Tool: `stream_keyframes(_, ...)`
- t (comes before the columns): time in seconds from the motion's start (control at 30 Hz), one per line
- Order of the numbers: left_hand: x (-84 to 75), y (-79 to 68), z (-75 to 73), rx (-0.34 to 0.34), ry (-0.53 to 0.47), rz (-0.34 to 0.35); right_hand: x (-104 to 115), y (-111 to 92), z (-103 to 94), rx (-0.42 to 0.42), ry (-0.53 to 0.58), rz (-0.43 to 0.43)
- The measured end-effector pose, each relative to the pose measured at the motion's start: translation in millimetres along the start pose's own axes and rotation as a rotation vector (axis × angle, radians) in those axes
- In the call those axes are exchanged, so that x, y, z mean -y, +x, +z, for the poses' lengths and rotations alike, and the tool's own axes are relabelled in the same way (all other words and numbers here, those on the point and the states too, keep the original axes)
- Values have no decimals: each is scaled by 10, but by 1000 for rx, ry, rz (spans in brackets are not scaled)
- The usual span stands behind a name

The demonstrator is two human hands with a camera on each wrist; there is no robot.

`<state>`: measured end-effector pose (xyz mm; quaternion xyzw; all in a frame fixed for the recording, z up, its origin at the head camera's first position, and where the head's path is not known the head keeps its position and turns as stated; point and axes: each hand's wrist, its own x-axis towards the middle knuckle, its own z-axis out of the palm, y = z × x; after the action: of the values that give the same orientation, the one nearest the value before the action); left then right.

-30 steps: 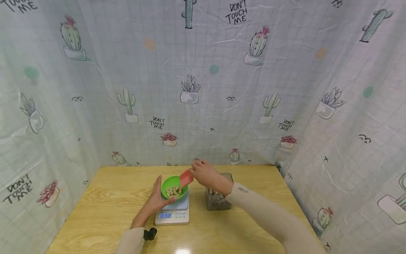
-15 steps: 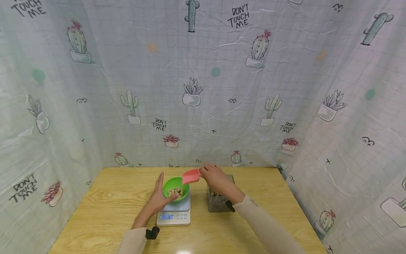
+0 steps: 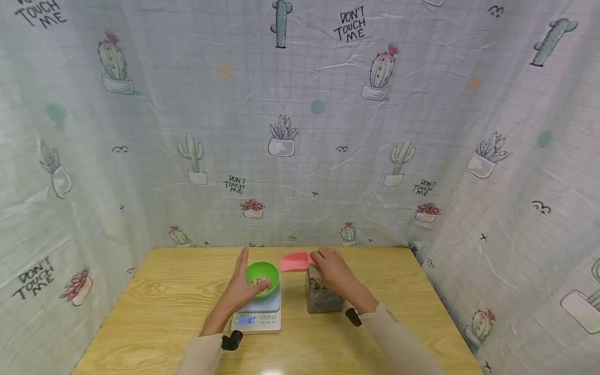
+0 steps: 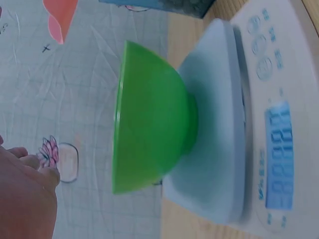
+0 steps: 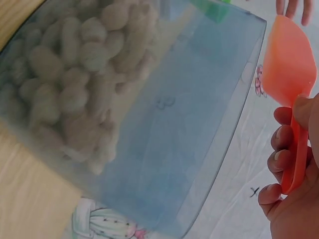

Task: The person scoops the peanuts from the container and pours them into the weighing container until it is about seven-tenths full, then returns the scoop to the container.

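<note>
A green bowl [image 3: 265, 271] with peanuts [image 3: 259, 284] in it stands on the platform of a kitchen scale [image 3: 255, 323]. The lit display appears to read 18.7. My left hand [image 3: 241, 289] is at the bowl's left side, thumb and fingers spread; the left wrist view shows a gap between that hand [image 4: 27, 186] and the green wall. Over the rim of a clear container [image 3: 325, 303], my right hand [image 3: 334, 272] grips a red scoop [image 3: 295, 262] by its handle. In the right wrist view the fingers wrap the handle, and no peanuts show in the scoop [image 5: 289, 62].
Peanuts [image 5: 75, 84] fill the lower part of the clear container, right of the scale. The wooden table [image 3: 164, 307] ends at a cactus-print curtain [image 3: 300, 156], which also hangs along both sides. A black wrist camera [image 3: 232, 340] sits on the left wrist.
My right hand has carried the scoop rightward from over the bowl to the container and levelled it. The left hand has loosened from the bowl. The display changed to 18.7.
</note>
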<state>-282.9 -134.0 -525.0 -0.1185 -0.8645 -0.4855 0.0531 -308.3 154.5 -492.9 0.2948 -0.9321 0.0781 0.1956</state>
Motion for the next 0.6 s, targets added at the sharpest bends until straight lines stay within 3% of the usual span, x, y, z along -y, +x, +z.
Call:
stream_keyframes(0.3, -239, 58, 221, 8, -48, 57, -161, -280, -88, -42, -39, 32)
stream_keyframes(0.6, -419, 94, 586, 113, -41, 108, -381, -396, -229, -83, -61, 34)
